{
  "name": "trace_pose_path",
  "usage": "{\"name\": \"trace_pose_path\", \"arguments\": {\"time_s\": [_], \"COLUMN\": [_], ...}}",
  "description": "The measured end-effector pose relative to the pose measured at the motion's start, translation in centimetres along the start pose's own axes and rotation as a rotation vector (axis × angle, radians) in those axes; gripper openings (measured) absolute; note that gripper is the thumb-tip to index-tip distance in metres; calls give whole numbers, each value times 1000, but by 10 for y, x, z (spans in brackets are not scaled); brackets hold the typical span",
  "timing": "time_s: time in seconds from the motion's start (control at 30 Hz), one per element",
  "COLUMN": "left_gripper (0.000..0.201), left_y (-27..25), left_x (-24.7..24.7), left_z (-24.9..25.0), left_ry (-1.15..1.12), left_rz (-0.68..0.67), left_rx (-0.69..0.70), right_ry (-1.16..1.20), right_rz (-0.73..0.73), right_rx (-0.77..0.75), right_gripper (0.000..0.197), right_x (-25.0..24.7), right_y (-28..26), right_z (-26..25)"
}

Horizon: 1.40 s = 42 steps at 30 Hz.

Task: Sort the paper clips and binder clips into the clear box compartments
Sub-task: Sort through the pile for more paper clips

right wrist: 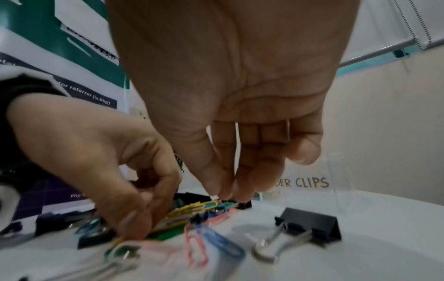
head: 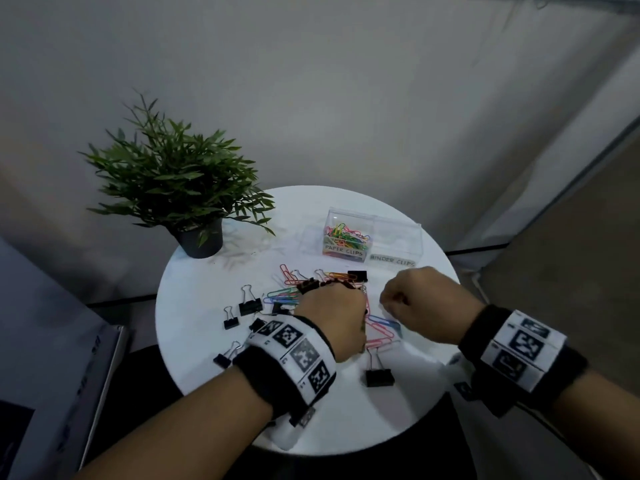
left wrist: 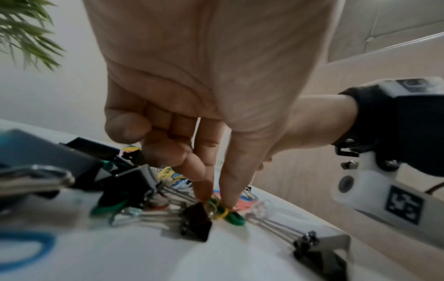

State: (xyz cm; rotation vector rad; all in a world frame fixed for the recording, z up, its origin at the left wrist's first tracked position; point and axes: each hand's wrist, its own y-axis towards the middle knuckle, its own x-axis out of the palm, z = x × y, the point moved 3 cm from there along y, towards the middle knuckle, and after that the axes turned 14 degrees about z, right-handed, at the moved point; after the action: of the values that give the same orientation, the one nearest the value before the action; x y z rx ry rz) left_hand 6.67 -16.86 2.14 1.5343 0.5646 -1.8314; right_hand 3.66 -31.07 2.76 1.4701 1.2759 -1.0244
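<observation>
The clear box (head: 375,217) stands at the back of the round white table (head: 204,282). Its left compartment, labelled PAPER CLIPS (head: 346,235), holds several coloured clips; nothing shows in the one labelled BINDER CLIPS (head: 398,239). Loose coloured paper clips (head: 287,292) and black binder clips (head: 250,304) lie mixed in front of it. My left hand (head: 363,306) reaches down into the pile, thumb and forefinger (left wrist: 216,199) pinching yellow and green paper clips (left wrist: 224,213). My right hand (head: 388,303) is beside it, its fingertips (right wrist: 225,195) pinched together on a paper clip at the top of the pile.
A potted plant (head: 180,174) stands at the table's back left. More binder clips lie near the front edge (head: 379,375) and at the left (head: 230,321). One sits just right of my right hand (right wrist: 310,224). Pale curtain walls surround the table.
</observation>
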Motion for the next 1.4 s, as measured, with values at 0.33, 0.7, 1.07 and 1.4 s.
{"name": "trace_pose_path", "arguments": {"time_s": [0.33,0.7,1.07,1.4], "left_gripper": [35,14,14,18], "left_y": [-11,-26,-15,-3], "left_x": [-7,-9,-4,-2], "left_z": [-6,-30,-7,8], "left_ry": [-22,-320,-171,59], "left_rz": [7,183,136,40], "left_rx": [-116,-232,-129,-102], "right_ry": [-48,72,-3,66], "right_rz": [-91,-140,-125,-11], "right_rx": [53,117,170,150], "right_gripper": [17,25,6,23], "right_x": [19,23,29,16], "right_y": [-7,-10,-20,-17], "right_z": [0,6,5,-10]}}
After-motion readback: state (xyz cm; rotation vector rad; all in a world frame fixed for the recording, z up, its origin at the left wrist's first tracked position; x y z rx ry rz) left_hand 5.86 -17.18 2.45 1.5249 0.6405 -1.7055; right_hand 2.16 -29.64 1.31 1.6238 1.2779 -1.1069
